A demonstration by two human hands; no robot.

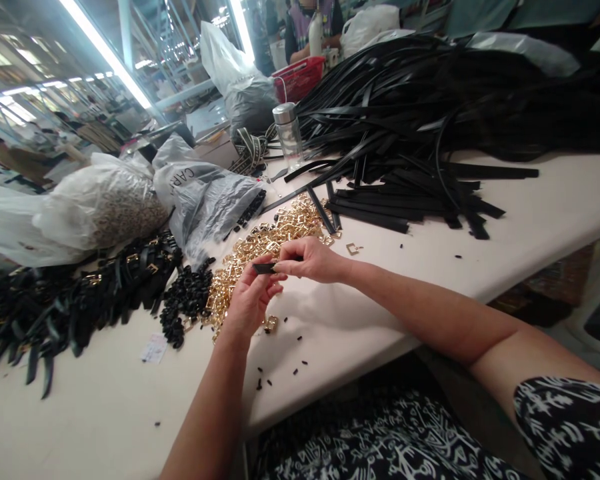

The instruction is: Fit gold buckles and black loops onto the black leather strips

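Observation:
Both my hands meet above the table, just in front of a heap of gold buckles point(260, 250). A short black strap point(263, 268) is pinched between them. My left hand point(250, 300) grips it from below and the left, fingers curled. My right hand point(313, 259) holds its other end between thumb and bent fingers, which hide part of it. Below my left hand a loose gold buckle point(271, 325) lies on the table. Another gold buckle point(353, 249) lies to the right, beneath my right wrist. A pile of small black loops point(186, 300) sits to the left.
Black straps point(405, 120) cover the back right of the table point(535, 220). Strap pieces with buckles point(95, 283) lie at left, before a plastic bag point(110, 200) and a grey bag point(200, 193). A glass bottle point(290, 140) and red basket point(300, 77) stand behind. A person point(313, 30) is beyond.

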